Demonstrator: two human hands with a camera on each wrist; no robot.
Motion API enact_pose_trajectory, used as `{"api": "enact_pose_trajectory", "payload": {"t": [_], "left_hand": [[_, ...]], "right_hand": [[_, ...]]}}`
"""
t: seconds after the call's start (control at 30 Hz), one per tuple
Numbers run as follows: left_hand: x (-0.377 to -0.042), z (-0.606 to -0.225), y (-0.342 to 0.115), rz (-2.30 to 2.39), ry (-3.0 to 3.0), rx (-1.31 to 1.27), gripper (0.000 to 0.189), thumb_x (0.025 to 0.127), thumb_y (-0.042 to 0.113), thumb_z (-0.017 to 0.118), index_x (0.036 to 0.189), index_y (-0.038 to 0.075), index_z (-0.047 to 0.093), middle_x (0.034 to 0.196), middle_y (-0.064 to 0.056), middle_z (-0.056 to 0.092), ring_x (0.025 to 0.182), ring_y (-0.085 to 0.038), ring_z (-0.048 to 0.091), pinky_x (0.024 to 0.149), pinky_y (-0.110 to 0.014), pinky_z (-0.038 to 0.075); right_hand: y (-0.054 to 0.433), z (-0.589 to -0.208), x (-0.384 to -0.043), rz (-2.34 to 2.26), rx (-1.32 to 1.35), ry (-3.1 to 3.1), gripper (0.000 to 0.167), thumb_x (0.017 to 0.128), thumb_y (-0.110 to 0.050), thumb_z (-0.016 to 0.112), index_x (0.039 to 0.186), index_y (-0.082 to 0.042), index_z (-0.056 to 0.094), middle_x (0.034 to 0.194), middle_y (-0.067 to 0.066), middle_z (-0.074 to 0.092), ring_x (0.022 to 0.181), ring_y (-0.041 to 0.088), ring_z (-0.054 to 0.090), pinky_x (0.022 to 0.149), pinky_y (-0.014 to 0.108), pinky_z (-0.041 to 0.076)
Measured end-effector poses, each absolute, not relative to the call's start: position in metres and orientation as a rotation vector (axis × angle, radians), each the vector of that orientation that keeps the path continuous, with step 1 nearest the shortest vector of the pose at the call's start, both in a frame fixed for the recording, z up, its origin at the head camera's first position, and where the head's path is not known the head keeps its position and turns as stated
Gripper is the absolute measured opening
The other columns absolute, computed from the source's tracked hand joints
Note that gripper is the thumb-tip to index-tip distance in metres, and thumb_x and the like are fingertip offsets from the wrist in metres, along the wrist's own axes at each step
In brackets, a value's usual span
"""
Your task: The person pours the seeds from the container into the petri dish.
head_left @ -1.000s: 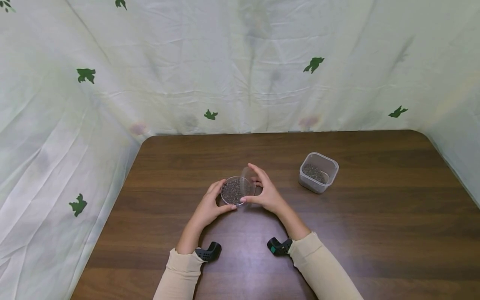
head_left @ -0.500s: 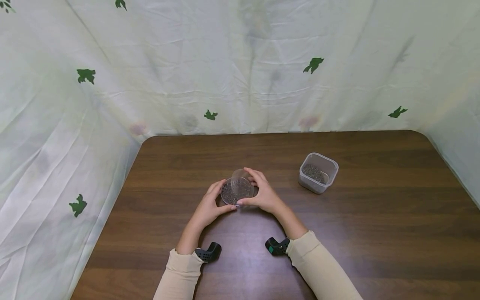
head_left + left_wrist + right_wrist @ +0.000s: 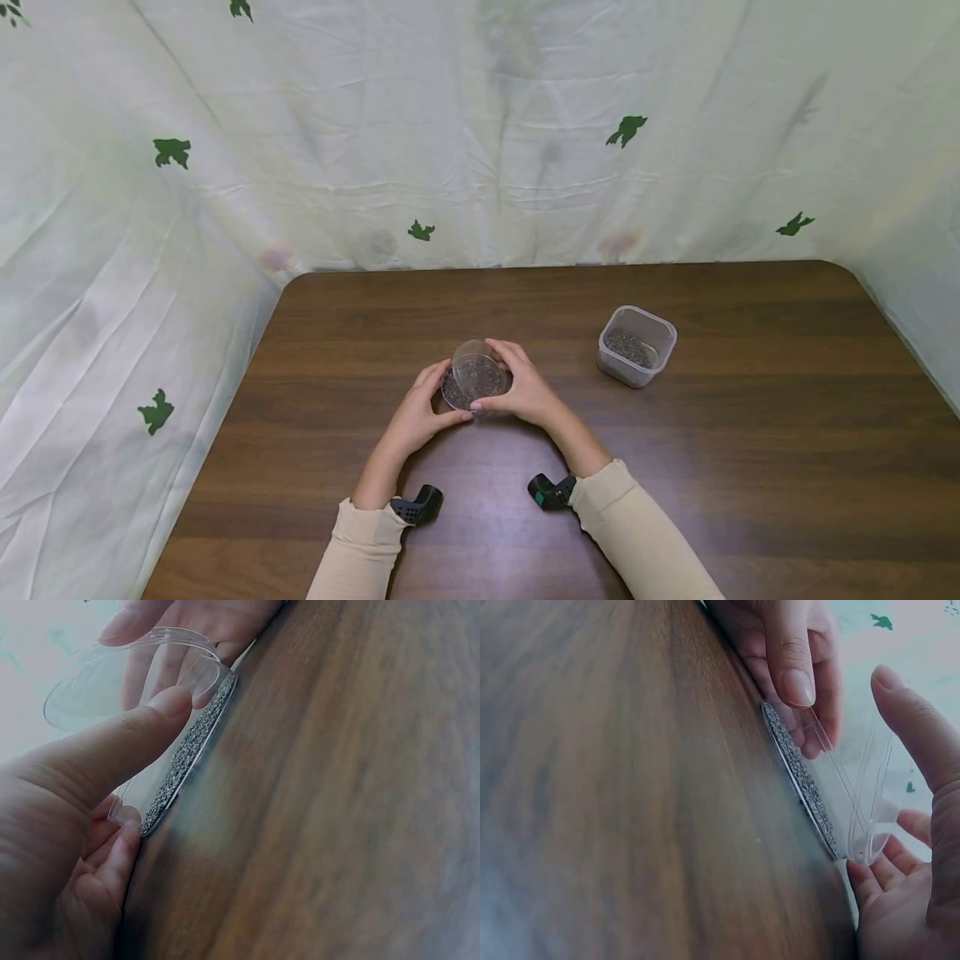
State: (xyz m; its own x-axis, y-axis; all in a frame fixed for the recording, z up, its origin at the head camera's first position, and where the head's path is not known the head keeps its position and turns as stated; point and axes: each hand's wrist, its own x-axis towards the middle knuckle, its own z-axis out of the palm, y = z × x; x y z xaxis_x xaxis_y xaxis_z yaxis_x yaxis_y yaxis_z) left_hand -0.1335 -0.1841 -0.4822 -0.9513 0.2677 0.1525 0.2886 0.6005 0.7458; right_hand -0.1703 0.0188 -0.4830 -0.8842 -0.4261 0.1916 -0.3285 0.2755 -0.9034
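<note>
A clear round petri dish (image 3: 449, 393) with dark grey granules (image 3: 187, 750) in it rests on the wooden table. My left hand (image 3: 417, 414) holds its left side, thumb at the near rim and fingers at the far side. In my right hand (image 3: 529, 393) is a clear round lid (image 3: 468, 351), gripped at its edge between thumb and fingers. The lid leans over the dish, tilted, and covers part of it in the head view. From the right wrist view, the lid (image 3: 876, 791) slants up, its low edge close to the dish's right rim.
A square translucent plastic tub (image 3: 636, 367), partly filled with similar granules, stands farther back on the right of the table (image 3: 750, 400). Behind the table hangs a pale curtain (image 3: 337, 125) with green leaf-like shapes.
The right hand has shifted slightly left, and the lid has tipped from nearly upright to lean farther over the dish. The left hand and the dish keep their place.
</note>
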Motion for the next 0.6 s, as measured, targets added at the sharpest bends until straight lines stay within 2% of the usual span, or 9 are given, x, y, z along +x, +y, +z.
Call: {"api": "enact_pose_trajectory", "payload": {"t": [0.17,0.37,0.6], "left_hand": [[-0.1336,-0.4817,-0.1842,-1.314,-2.792,-0.481,0.089,0.067,0.027,0.08,0.136,-0.002,0.032,0.134,-0.019,0.035,0.122,-0.029,0.036,0.099,-0.044,0.028],[-0.1337,-0.4821,-0.1852,-1.331,-2.798,-0.471,0.087,0.069,0.029,0.079,0.138,0.002,0.032,0.134,-0.016,0.036,0.121,-0.028,0.037,0.098,-0.042,0.03],[-0.1348,-0.4833,-0.1859,-1.384,-2.784,-0.466,0.086,0.068,0.024,0.08,0.137,0.002,0.033,0.134,-0.017,0.035,0.122,-0.027,0.036,0.1,-0.04,0.029]], "right_hand": [[0.017,-0.4822,-0.1692,-1.643,-0.723,2.478,0.094,0.058,-0.026,0.085,0.137,-0.007,0.036,0.134,0.01,0.034,0.11,0.023,0.043,0.092,0.036,0.037],[0.0148,-0.4825,-0.1685,-1.58,-0.728,2.527,0.095,0.058,-0.03,0.085,0.136,-0.006,0.037,0.134,0.01,0.033,0.119,0.023,0.037,0.098,0.039,0.031],[0.0136,-0.4823,-0.1679,-1.542,-0.743,2.539,0.096,0.057,-0.03,0.085,0.136,-0.005,0.037,0.135,0.012,0.033,0.121,0.024,0.035,0.098,0.04,0.03]]}}
